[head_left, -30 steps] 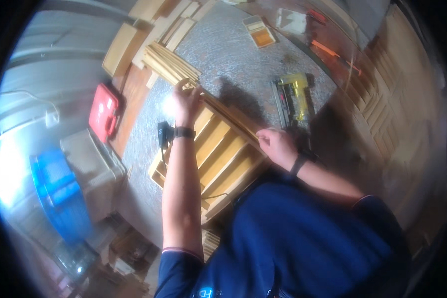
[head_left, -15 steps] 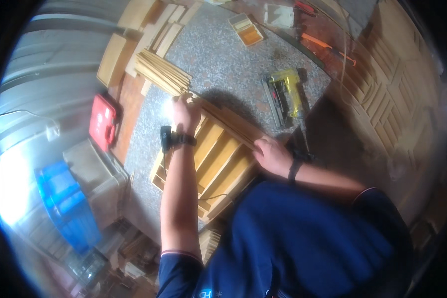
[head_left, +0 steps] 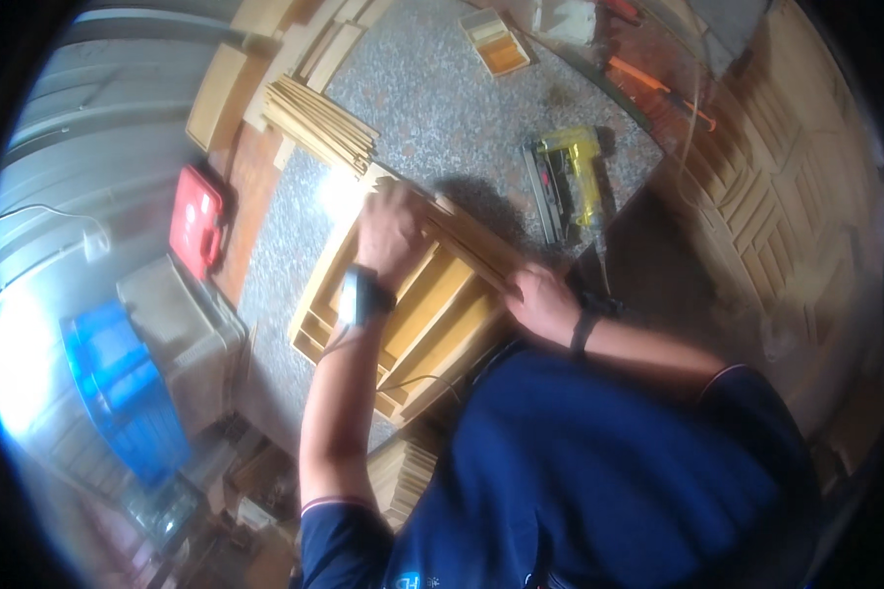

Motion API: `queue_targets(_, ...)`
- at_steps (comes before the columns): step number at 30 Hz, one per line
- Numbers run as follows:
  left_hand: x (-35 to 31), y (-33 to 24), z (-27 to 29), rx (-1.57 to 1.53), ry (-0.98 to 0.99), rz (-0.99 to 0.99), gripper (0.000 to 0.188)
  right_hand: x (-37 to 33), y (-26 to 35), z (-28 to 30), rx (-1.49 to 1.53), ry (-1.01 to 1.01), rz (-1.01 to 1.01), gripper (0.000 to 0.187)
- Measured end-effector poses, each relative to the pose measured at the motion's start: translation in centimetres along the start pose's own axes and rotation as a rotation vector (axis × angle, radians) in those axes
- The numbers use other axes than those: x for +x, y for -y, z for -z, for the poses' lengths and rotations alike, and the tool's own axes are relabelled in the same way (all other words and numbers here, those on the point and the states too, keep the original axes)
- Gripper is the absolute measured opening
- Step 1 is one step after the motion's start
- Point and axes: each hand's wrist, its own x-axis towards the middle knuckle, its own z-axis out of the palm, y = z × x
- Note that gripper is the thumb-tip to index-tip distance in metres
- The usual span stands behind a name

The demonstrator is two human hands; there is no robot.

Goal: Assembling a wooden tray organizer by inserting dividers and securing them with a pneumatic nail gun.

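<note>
A light wooden tray (head_left: 424, 306) with several long dividers lies tilted on the speckled tabletop, in front of my body. My left hand (head_left: 393, 231) reaches over its far left part. The fingers curl down at the far edge, and what they pinch is hidden. Along the far right side of the tray run thin wooden strips (head_left: 476, 239). My right hand (head_left: 542, 302) is closed around their near end at the tray's right corner. A bundle of loose wooden slats (head_left: 319, 123) lies just beyond my left hand.
A yellow nail gun (head_left: 581, 177) rests on the speckled table (head_left: 427, 93) at right, its hose trailing off the edge. A small box (head_left: 496, 44) sits at the back. Left are a red case (head_left: 196, 221) and a blue bin (head_left: 126, 388). Patterned wooden panels (head_left: 776, 187) stand far right.
My left hand has moved right and toward me, from the end of the slat bundle to over the tray. My right hand keeps its hold; the view has shifted slightly.
</note>
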Motion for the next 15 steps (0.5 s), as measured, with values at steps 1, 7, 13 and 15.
queue_targets(1, -1.2, -1.0, -0.1, -0.049, 0.029, -0.149, 0.045, 0.1, -0.1, 0.0, 0.014, 0.001, 0.004, 0.026)
queue_targets(7, -3.1, -4.5, -3.3, -0.185, 0.061, -0.411, 0.026, 1.5, -0.5, 3.0, 0.043, -0.046, 0.092, 0.024)
queue_targets(13, -2.1, -4.7, -5.0, -0.095, 0.028, -0.412, 0.018, 6.2, -6.4, 11.2, -0.254, -0.542, -0.128, 0.044)
queue_targets(15, -2.0, -5.1, -5.3, -0.128, -0.019, -0.448, 0.017, 7.2, -8.9, 12.4, -0.237, -0.474, -0.186, 0.050)
